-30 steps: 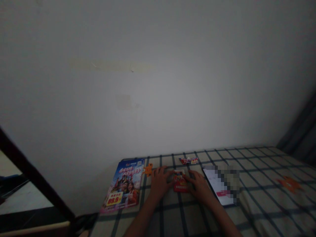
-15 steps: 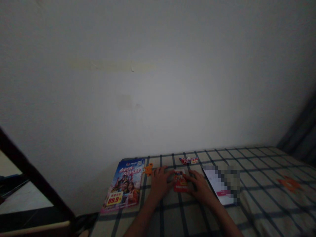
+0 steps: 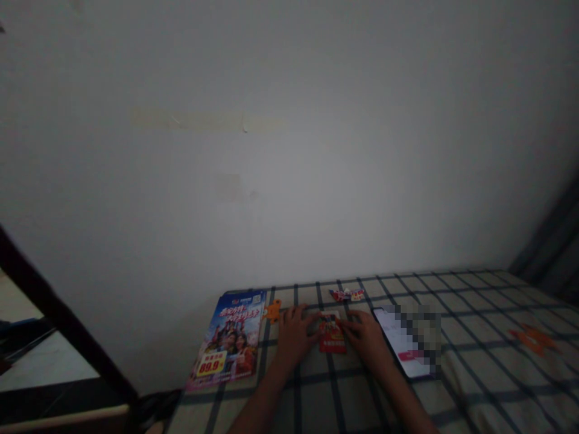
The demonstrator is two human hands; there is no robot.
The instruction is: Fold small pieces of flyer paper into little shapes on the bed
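- Orange cutout (image 3: 272,311): just left of left fingers; could be nudged by outward slip.
- Left hand (image 3: 295,331): fingers spread, nothing seen gripped.
- Red card (image 3: 332,340): between fingertips; could be skewed by uneven pressing.
- Right hand (image 3: 367,337): fingers half bent; grip cannot be told.

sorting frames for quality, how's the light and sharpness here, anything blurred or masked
In the head view: dim light, with the wall brightest around its middle; the card's small print too soft to read, though the flyer's large 89.9 is legible; the far-right orange shape blurry; blocky pixelation over part of the phone.
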